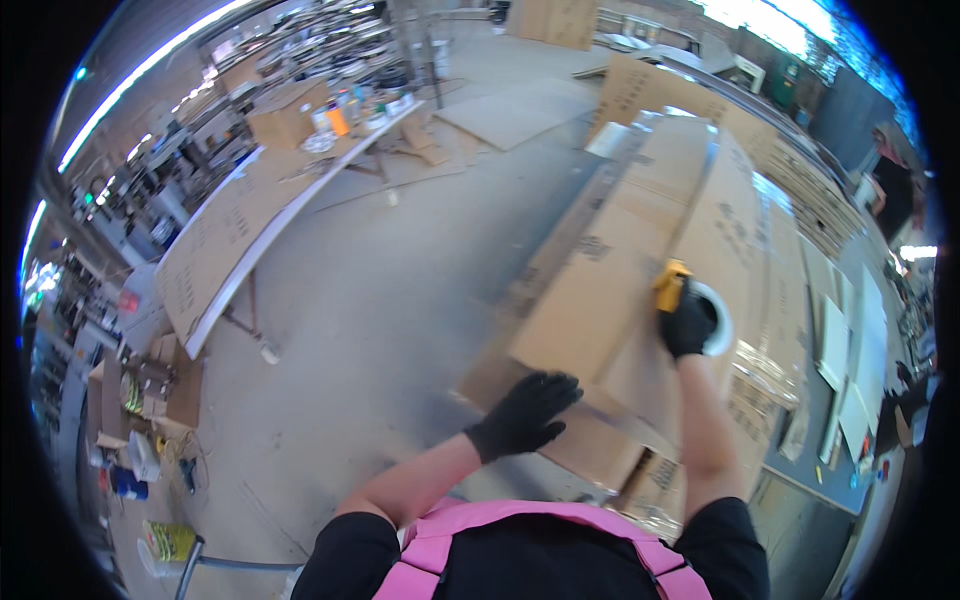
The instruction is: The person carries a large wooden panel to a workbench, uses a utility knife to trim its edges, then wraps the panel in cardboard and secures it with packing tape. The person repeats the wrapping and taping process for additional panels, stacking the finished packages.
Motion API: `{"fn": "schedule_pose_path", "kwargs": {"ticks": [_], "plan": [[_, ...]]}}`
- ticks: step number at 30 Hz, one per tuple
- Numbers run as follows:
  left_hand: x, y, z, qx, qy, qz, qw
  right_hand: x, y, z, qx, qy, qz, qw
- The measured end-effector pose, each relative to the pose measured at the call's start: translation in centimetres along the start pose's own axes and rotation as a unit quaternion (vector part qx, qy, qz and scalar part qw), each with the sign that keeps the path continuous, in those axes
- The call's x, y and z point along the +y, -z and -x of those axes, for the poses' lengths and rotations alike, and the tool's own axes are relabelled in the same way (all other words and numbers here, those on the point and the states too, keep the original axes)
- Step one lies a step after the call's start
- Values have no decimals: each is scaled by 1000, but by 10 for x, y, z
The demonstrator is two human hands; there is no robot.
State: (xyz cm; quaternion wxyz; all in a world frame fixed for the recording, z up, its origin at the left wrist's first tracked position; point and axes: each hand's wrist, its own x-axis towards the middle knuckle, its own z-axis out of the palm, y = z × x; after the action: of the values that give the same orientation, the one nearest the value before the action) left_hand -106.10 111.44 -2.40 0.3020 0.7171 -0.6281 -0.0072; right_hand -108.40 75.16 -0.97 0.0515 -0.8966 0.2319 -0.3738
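My right hand [686,322], in a black glove, grips a yellow tape dispenser [671,285] with a large roll of tape [721,319] on it. It is over long flat cardboard packages [600,277] lying side by side. My left hand [525,416], also gloved in black, rests with its palm down at the near end of the cardboard, its fingers a little apart and nothing held. Shiny clear tape [765,371] crosses the package on the right. An end flap [592,446] of cardboard lies just beyond my left hand's fingertips and below them.
At the left a trestle table [225,247] bears cardboard, a carton [289,112] and bottles. White panels [832,345] lie on a grey surface at the right. A person [892,187] is at the far right. Boxes and buckets stand on the floor at lower left.
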Motion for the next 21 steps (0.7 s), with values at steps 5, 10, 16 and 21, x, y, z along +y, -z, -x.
{"fn": "schedule_pose_path", "kwargs": {"ticks": [5,10,16,21], "plan": [[-68,79,195,60,252,-7,966,7,7,1,-196,-172,252,932],[-120,129,272,139,447,31,883,-13,8,1,-160,-242,295,911],[-205,136,253,60,389,49,918,1,1,-2,-140,-342,282,885],[-325,120,307,-220,407,120,879,14,-11,5,-70,-343,255,901]]}}
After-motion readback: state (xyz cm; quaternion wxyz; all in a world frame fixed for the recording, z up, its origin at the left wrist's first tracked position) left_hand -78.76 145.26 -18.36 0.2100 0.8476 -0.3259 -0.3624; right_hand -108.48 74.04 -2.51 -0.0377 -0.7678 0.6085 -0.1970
